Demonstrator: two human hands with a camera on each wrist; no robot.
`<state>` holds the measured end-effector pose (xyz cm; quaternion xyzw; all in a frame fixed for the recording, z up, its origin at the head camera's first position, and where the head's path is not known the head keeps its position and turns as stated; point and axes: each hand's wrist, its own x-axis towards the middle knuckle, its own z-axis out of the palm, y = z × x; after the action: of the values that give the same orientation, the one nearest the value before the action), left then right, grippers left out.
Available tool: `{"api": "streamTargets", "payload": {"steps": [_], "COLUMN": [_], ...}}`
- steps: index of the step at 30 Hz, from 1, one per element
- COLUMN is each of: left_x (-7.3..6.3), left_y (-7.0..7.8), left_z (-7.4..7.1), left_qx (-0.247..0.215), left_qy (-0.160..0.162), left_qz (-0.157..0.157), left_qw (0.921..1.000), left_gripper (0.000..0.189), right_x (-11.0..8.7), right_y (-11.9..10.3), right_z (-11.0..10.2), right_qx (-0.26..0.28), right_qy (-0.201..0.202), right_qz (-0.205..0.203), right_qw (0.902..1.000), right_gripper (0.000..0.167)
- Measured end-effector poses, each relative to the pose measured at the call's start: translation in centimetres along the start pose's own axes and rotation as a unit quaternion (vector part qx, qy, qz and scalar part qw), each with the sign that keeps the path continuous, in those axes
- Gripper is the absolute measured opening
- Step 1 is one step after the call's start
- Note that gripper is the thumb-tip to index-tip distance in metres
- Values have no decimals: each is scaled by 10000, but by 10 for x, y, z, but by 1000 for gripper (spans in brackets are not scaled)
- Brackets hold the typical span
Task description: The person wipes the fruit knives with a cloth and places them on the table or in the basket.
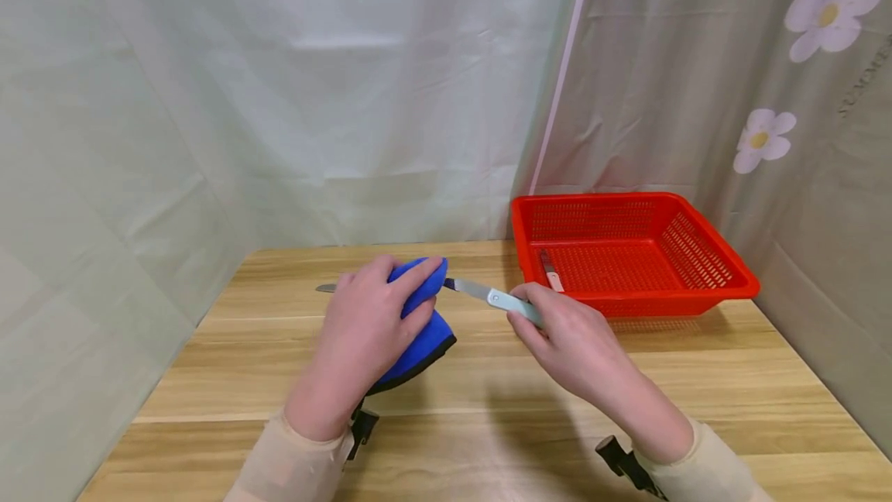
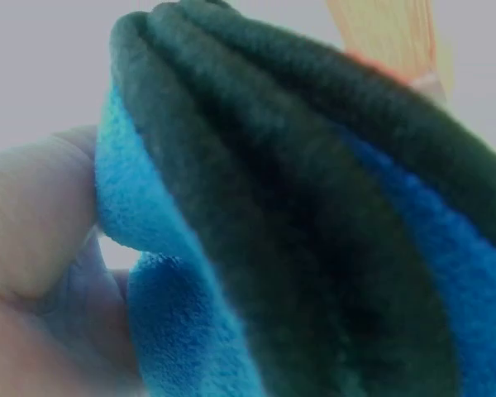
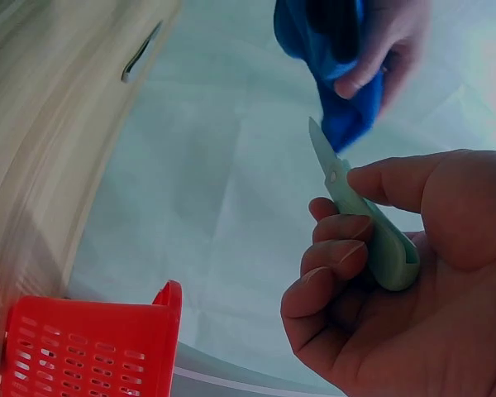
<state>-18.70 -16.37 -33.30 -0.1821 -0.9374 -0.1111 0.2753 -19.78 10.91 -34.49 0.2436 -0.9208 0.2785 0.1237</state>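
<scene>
My left hand (image 1: pixel 365 324) grips a folded blue cloth (image 1: pixel 427 347) with a black border, the cloth bunched between thumb and fingers. In the left wrist view, the cloth's dark edging (image 2: pixel 298 207) covers most of the picture. My right hand (image 1: pixel 571 331) holds a folding knife (image 1: pixel 514 305) by its pale green handle, blade out and pointing left toward the cloth. In the right wrist view, the thumb lies along the handle and the fingers curl beneath it. The blade (image 3: pixel 321 147) is right beside the cloth; whether they touch, I cannot tell.
A red plastic basket (image 1: pixel 648 304) stands at the back right of the wooden table (image 1: pixel 460 440). Inside it lies a knife with a pale handle (image 1: pixel 554 279). A slim metal object (image 1: pixel 324 287) lies behind my left hand, partly hidden. Curtains (image 1: pixel 390 99) hang around the table.
</scene>
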Motion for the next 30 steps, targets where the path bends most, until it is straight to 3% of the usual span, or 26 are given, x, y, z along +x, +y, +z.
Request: {"api": "streamTargets", "payload": {"steps": [6,14,30], "left_x": [-1,-5,-4], "left_y": [21,34,26], "left_z": [5,11,13], "left_qx": [25,17,71], "left_qy": [-56,-157,-116], "left_qz": [474,723,623], "left_qw": [9989,9973,9980], "left_gripper": [50,50,49], "right_x": [0,-2,-2], "right_y": [0,-2,-2], "right_z": [1,3,3], "right_qx": [-94,-196,-214], "right_qy": [-56,-34,-5], "right_qz": [-2,-143,-217], "right_qw": [9999,9997,9995], "right_gripper": [10,13,15]}}
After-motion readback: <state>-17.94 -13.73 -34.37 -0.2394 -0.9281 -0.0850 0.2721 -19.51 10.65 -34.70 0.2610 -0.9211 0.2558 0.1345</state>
